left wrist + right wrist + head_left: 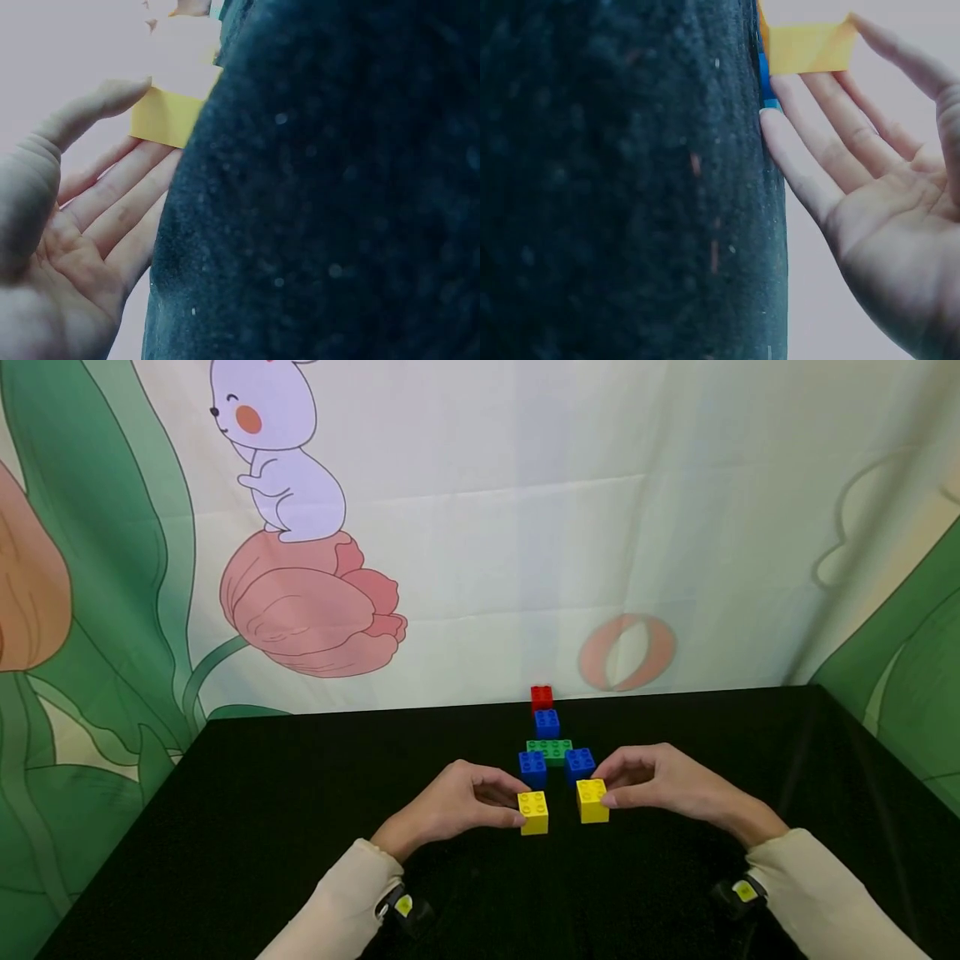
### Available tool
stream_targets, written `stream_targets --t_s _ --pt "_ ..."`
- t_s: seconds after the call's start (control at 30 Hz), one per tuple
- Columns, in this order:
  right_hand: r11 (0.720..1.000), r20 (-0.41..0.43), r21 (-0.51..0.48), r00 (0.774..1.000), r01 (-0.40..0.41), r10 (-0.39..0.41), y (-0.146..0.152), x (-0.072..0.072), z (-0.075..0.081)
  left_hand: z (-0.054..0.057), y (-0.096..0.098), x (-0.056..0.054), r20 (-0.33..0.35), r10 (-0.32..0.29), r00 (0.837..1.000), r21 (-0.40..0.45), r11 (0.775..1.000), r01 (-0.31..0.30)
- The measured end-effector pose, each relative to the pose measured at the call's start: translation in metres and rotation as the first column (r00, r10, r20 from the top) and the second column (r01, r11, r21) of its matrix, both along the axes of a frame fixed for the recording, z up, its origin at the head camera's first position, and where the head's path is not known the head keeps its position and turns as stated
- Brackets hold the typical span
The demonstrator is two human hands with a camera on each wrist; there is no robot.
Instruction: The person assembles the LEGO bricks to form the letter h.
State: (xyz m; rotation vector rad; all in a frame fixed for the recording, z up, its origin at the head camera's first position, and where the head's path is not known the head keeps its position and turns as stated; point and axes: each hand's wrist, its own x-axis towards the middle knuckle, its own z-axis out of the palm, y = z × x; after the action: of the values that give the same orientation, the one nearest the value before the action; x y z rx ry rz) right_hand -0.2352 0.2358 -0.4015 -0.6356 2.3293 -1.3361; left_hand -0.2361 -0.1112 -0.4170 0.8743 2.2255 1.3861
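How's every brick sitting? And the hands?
Left yellow brick: held, studs up
Right yellow brick: held, studs up
Left blue brick: unheld, studs up
Right blue brick: studs up, maybe touched
Far blue brick: unheld, studs up
Green brick: unheld, studs up
Red brick: unheld, studs up
Left hand: pinching its yellow brick
Right hand: pinching its yellow brick

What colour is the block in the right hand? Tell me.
The block is yellow, clearest in the head view.
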Motion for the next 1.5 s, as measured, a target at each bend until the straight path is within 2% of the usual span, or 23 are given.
stream_targets --t_s 0.27,0.47,0.5,0.57,0.73,0.8,0.9,0.93,1.03,1.3,1.5 --pt "1.000 -0.024 -0.017 1.000 0.020 -0.020 -0.005 0.004 0.008 0.003 0.002 0.002 -0.010 0.009 1.000 -0.016 1.000 -0.009" --pt "0.997 -0.104 -0.044 0.993 0.056 -0.061 -0.013 0.008 0.014 0.002 0.002 0.003 -0.006 0.027 1.000 -0.030 0.999 -0.027" --pt "0.997 -0.121 -0.045 0.990 0.063 -0.068 -0.015 0.008 0.015 0.001 0.002 0.002 -0.005 0.022 1.000 -0.023 0.999 -0.022" --pt "0.996 -0.148 -0.047 0.986 0.076 -0.082 -0.019 0.009 0.018 -0.009 -0.001 -0.004 -0.034 -0.002 0.999 -0.013 1.000 0.001" --pt "0.994 -0.174 -0.079 0.980 0.082 -0.095 -0.029 0.009 0.026 -0.017 -0.004 -0.009 -0.074 -0.050 0.996 0.013 0.999 0.051" --pt "0.993 -0.179 -0.092 0.979 0.079 -0.095 -0.034 0.009 0.029 -0.010 -0.004 -0.005 -0.062 -0.048 0.997 0.017 0.999 0.050" --pt "0.992 -0.195 -0.104 0.977 0.071 -0.090 -0.041 0.008 0.033 -0.008 -0.003 -0.003 -0.055 -0.032 0.998 0.012 0.999 0.033" --pt "0.992 -0.202 -0.107 0.975 0.067 -0.088 -0.043 0.008 0.035 -0.003 -0.002 0.000 -0.032 -0.025 0.999 0.021 0.999 0.025" --pt "0.992 -0.211 -0.117 0.974 0.056 -0.080 -0.048 0.008 0.037 0.000 0.002 0.002 -0.017 -0.004 1.000 0.019 1.000 0.005" --pt "0.987 -0.199 -0.154 0.976 0.053 -0.084 -0.058 0.008 0.037 0.001 0.007 0.002 -0.022 0.038 0.999 -0.004 0.999 -0.038" --pt "0.984 -0.185 -0.174 0.980 0.045 -0.077 -0.065 0.009 0.032 0.002 0.003 0.002 -0.020 0.042 0.999 -0.006 0.999 -0.042"
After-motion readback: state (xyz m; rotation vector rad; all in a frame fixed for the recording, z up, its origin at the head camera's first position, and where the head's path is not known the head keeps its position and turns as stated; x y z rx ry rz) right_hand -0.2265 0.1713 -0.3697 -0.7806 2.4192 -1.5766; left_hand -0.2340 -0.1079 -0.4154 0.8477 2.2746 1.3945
